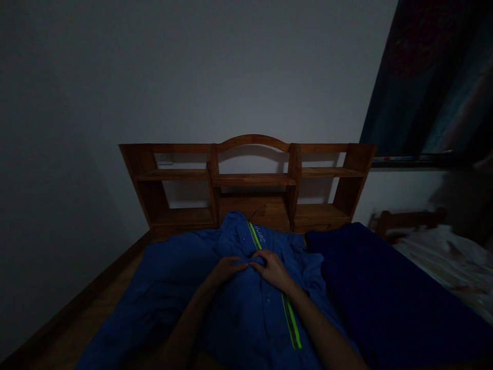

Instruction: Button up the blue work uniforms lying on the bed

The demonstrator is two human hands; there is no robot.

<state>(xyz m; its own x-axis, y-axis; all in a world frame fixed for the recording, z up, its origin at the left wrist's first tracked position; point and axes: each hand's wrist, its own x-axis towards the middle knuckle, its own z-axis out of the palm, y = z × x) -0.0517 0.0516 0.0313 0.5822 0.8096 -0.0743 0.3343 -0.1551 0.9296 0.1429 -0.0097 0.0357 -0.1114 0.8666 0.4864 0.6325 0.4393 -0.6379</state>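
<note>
A blue work jacket (246, 313) with a yellow-green reflective stripe and pale lettering lies spread out in front of me. My left hand (227, 268) pinches a fold of its fabric near the middle. Right beside it, my right hand (271, 267) grips the same fold between thumb and fingers, close to the stripe. The two sets of fingertips almost meet. Dim light hides any small fastening between them.
Behind the jacket stands a wooden shelf headboard (254, 180) against the wall. To the right lies a dark blue cloth (385, 298), with pale bedding (450, 257) beyond it. A dark curtain (431, 77) hangs at the upper right.
</note>
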